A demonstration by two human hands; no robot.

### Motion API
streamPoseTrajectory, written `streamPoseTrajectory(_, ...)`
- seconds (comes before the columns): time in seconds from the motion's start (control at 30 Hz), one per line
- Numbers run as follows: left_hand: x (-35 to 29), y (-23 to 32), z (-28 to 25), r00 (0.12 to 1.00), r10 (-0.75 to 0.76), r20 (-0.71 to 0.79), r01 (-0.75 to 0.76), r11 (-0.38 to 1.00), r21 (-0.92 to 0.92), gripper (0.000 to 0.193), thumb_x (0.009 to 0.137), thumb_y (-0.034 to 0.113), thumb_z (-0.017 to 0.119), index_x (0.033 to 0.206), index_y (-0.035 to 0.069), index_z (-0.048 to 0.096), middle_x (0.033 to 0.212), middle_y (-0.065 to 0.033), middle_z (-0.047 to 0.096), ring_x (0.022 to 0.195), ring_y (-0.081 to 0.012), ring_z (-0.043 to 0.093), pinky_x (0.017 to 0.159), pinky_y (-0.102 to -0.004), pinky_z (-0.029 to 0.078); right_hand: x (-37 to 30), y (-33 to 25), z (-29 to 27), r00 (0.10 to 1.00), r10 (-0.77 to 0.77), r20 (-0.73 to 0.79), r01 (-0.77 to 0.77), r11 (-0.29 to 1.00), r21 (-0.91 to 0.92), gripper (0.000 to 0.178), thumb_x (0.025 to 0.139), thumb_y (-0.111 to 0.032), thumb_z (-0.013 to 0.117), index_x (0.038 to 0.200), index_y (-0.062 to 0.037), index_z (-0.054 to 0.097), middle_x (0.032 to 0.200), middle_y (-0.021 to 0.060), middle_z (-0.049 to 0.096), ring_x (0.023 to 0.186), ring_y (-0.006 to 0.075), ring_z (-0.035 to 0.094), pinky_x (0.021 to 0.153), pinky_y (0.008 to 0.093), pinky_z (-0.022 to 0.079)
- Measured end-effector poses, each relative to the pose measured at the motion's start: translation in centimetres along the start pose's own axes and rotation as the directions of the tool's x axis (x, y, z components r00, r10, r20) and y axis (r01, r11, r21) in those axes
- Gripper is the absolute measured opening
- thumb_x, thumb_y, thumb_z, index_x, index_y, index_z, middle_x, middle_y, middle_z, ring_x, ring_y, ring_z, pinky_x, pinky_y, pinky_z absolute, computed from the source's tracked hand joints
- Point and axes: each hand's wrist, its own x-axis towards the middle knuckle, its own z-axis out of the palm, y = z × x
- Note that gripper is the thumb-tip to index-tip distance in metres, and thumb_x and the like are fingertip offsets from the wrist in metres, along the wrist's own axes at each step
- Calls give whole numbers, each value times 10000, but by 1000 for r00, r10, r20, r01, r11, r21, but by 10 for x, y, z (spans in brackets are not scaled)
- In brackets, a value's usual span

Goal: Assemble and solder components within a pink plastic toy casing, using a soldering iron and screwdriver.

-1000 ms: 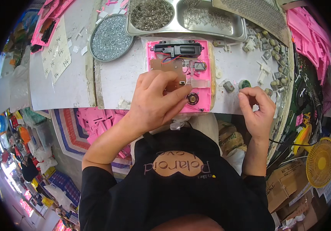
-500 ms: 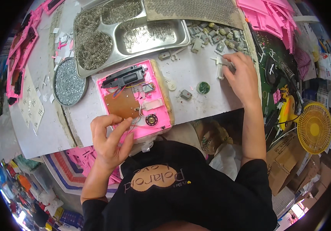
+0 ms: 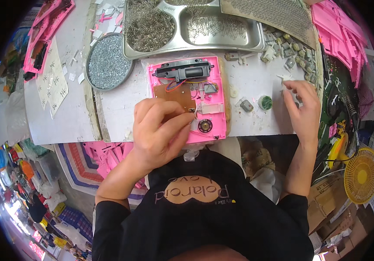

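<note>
Up comes my left hand [image 3: 156, 130] from the near end of the pink panel [image 3: 218, 122] to the lower right corner of the brown circuit board [image 3: 174, 95], where half a second ago it hung lower and further left; my right hand [image 3: 306, 111] draws back a little toward me from the white plastic part [image 3: 286, 78], and my view turns so the panel sits straighter.

Now I have my left thumb and forefinger brought close together right by the white wire [image 3: 195, 102]; whether they pinch it I cannot tell, as my own fingers cover the spot; over on the right my fingers curl, tips just beside the white plastic part, and I cannot tell whether they grip anything.

Panel on the desk [image 3: 65, 126], right in front of me; a long black housing [image 3: 184, 69] lies across its far end, a small motor [image 3: 211, 88] sits right of the board, a translucent strip [image 3: 211, 108] comes below that, and a round speaker [image 3: 204, 126] sits nearest me; between panel and right hand lie a loose motor [image 3: 246, 105] and a small green tub [image 3: 265, 102]; beyond the panel stands a steel tray [image 3: 256, 43] of springs [image 3: 147, 30], with a round bowl [image 3: 109, 89] of screws [image 3: 108, 61] to its left.
</note>
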Motion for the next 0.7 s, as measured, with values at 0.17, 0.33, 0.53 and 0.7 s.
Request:
streamPoseTrajectory(0.17, 24, 7, 7, 990, -54, 128, 40, 993, 110, 356, 777, 148, 788, 1124, 95, 729, 988, -56, 593, 951, -277, 552, 878, -420, 402, -22, 9, -16, 991, 127, -30, -125, 990, 64, 181, 866, -9, 703, 1044, 5, 728, 882, 105, 693, 737, 183, 629, 720, 291, 508)
streamPoseTrajectory(0.33, 33, 9, 22, 988, -49, 148, 15, 975, 222, 399, 793, 278, 788, 1146, 106, 718, 953, -24, 551, 948, -249, 523, 901, -440, 354, -28, 15, -18, 985, 161, -64, -155, 984, 86, 169, 879, -23, 708, 1042, 14, 732, 886, 105, 706, 720, 163, 628, 702, 290, 508)
streamPoseTrajectory(0.53, 36, 12, 21, 988, -53, 145, 16, 969, 248, 394, 773, 274, 804, 1125, 118, 721, 940, -18, 546, 932, -252, 528, 890, -440, 352, -16, -5, 0, 997, 74, -35, -67, 985, 161, 168, 870, -40, 725, 1035, -8, 737, 889, 107, 717, 716, 182, 643, 688, 301, 514)
streamPoseTrajectory(0.7, 11, 1, -11, 992, -121, -27, 123, 983, 133, 329, 715, 99, 821, 1032, 87, 733, 967, -58, 554, 898, -271, 538, 817, -425, 402, -10, 1, -12, 996, 80, -39, -74, 988, 138, 161, 861, -47, 735, 1018, -13, 734, 894, 112, 720, 702, 195, 659, 663, 310, 515)
